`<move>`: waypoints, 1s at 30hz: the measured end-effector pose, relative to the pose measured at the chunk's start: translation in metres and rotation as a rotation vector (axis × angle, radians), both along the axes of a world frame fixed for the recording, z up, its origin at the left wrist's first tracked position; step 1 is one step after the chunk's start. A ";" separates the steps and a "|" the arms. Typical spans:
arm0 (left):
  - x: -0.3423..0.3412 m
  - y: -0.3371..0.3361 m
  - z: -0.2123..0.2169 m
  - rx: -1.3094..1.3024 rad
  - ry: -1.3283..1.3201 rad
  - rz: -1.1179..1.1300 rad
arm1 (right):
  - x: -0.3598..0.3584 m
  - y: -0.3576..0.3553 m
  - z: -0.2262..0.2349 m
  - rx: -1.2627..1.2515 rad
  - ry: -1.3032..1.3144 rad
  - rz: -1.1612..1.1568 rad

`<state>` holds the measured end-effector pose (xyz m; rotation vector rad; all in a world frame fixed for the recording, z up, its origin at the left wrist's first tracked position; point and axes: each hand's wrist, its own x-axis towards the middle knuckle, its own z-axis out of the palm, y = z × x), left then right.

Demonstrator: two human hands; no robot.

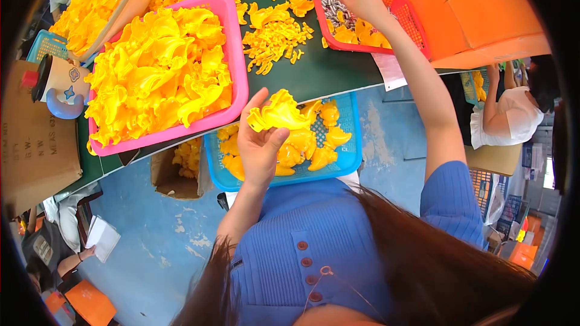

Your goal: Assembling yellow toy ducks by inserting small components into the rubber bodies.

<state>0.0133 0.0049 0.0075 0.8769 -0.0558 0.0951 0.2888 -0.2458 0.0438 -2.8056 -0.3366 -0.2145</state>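
Observation:
My left hand (258, 145) holds a curved, shell-like yellow plastic piece (279, 112) between thumb and fingers, above a blue basket (357, 139) at my lap. More yellow pieces (329, 148) with rounded, pointed shapes lie in that basket. My right hand (364, 3) reaches over a red basket (414, 21) at the far right of the table. Its fingers are bent together at small silvery metal parts (333, 11); whether they grip one is hidden. Several yellow pieces (356, 35) share the red basket with the metal parts.
A pink basket (237, 54) heaped with yellow pieces stands left on the green table (314, 75). Small yellow bits (275, 42) are piled mid-table. An orange box (477, 12) borders the right. A mug (57, 78) stands far left. Other people (510, 115) are on both sides.

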 end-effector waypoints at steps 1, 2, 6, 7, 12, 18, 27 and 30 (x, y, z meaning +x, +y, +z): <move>-0.001 0.001 -0.001 -0.002 -0.002 0.006 | 0.013 -0.002 -0.007 -0.002 -0.002 0.006; -0.002 0.001 -0.001 -0.025 0.006 0.003 | 0.022 -0.005 -0.016 -0.102 0.007 -0.009; -0.008 0.008 0.000 -0.028 0.010 -0.010 | 0.042 -0.013 -0.036 -0.156 -0.044 -0.018; -0.009 0.010 0.000 -0.028 0.014 -0.001 | 0.042 -0.015 -0.037 -0.120 -0.063 -0.027; -0.009 0.017 0.003 -0.092 0.047 -0.068 | 0.020 -0.025 -0.002 -0.088 -0.161 -0.092; -0.011 0.014 0.007 -0.151 0.038 -0.113 | -0.102 0.031 0.050 0.716 0.012 0.148; -0.019 0.011 0.015 -0.158 0.027 -0.167 | -0.229 0.092 0.032 1.052 0.262 0.470; -0.022 0.009 0.016 -0.199 0.045 -0.154 | -0.235 0.092 0.031 1.051 0.240 0.455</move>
